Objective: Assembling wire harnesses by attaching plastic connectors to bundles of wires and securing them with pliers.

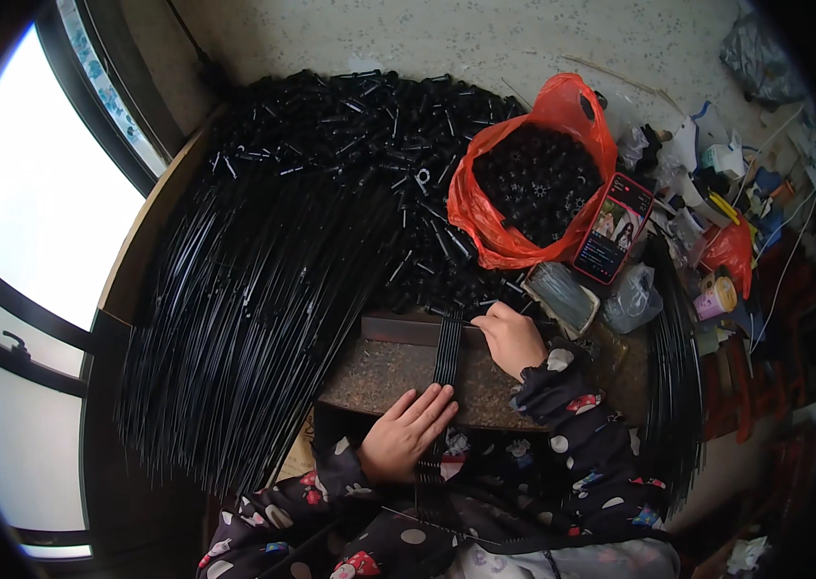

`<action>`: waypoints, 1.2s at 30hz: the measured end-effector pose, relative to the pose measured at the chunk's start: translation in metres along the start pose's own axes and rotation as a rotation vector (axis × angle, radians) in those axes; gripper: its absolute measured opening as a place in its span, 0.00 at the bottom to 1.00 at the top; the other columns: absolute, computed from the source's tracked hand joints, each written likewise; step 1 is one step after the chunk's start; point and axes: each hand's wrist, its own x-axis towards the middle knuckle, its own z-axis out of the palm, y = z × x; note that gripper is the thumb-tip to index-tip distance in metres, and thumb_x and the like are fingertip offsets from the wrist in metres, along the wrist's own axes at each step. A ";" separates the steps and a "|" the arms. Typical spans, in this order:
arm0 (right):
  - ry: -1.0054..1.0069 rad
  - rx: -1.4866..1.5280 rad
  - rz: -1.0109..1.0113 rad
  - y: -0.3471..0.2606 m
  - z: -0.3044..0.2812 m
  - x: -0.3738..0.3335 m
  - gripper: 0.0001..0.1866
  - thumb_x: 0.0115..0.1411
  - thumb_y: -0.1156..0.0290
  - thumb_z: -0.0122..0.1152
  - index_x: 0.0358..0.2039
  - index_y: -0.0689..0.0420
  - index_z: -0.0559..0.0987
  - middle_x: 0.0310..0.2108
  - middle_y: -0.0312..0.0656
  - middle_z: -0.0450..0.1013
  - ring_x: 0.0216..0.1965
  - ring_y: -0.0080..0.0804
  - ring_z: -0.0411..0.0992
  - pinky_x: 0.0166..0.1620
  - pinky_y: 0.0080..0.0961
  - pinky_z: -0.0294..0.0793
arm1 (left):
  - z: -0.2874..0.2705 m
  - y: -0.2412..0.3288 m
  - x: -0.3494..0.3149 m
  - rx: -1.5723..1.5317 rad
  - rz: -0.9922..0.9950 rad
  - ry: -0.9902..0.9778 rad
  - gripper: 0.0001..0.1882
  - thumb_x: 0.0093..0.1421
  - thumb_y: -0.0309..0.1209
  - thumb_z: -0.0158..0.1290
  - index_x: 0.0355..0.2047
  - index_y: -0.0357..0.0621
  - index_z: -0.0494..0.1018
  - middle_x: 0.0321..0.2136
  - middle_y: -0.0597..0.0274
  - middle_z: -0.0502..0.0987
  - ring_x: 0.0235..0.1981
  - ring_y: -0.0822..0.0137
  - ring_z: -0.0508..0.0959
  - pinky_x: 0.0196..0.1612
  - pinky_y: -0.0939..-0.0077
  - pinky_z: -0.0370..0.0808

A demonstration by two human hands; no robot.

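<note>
While the left hand lay flat just below the middle of the frame, fingers pressed together and palm down on the lower part of a small bundle of thin black rods, the right hand sat curled a little above and to the right of it, fingertips closed at the bundle's top end where it met the far edge of a dark speckled work slab. Whether those fingers pinched one rod or several I could not tell. The bundle ran straight up and down across the slab, its lower end disappearing under the left palm toward the lap in the patterned sleeves. To the left fanned a great heap of long black rods, and across the top of the frame lay a pile of short black tubes. An orange plastic bag full of small black fittings stood open at the upper right, with a phone leaning beside it and a clutter of small bottles and wrappers beyond. To my eye, doing this well meant keeping the left palm firm so the rods stayed level and parallel, and squaring their tops against the slab's edge before working any single end.
</note>
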 end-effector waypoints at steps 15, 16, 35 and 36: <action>-0.111 0.061 -0.082 0.020 -0.012 0.008 0.09 0.54 0.74 0.51 0.33 0.54 0.79 0.30 0.41 0.70 0.33 0.43 0.72 0.35 0.35 0.72 | -0.002 0.006 0.005 -0.004 -0.008 0.028 0.35 0.50 0.29 0.42 0.61 0.38 0.52 0.62 0.51 0.51 0.64 0.56 0.51 0.62 0.58 0.48; -0.120 0.073 -0.093 0.018 -0.008 0.009 0.09 0.54 0.74 0.51 0.33 0.54 0.79 0.30 0.41 0.70 0.33 0.43 0.72 0.35 0.35 0.72 | -0.002 0.006 0.003 -0.013 -0.019 0.021 0.35 0.50 0.30 0.42 0.61 0.38 0.52 0.62 0.51 0.50 0.64 0.56 0.51 0.62 0.58 0.48; -0.124 -0.159 -0.176 0.002 -0.010 0.015 0.09 0.51 0.77 0.50 0.33 0.56 0.77 0.29 0.40 0.68 0.35 0.38 0.71 0.35 0.33 0.72 | -0.002 0.001 -0.001 -0.080 -0.009 0.045 0.45 0.45 0.42 0.51 0.61 0.37 0.49 0.63 0.49 0.49 0.64 0.55 0.49 0.62 0.58 0.47; -0.123 -0.160 -0.185 0.004 -0.009 0.015 0.09 0.51 0.77 0.50 0.33 0.56 0.77 0.29 0.40 0.68 0.35 0.38 0.71 0.35 0.33 0.72 | -0.001 0.000 -0.001 -0.076 -0.014 0.051 0.45 0.45 0.42 0.51 0.61 0.37 0.49 0.63 0.49 0.49 0.64 0.55 0.49 0.62 0.58 0.47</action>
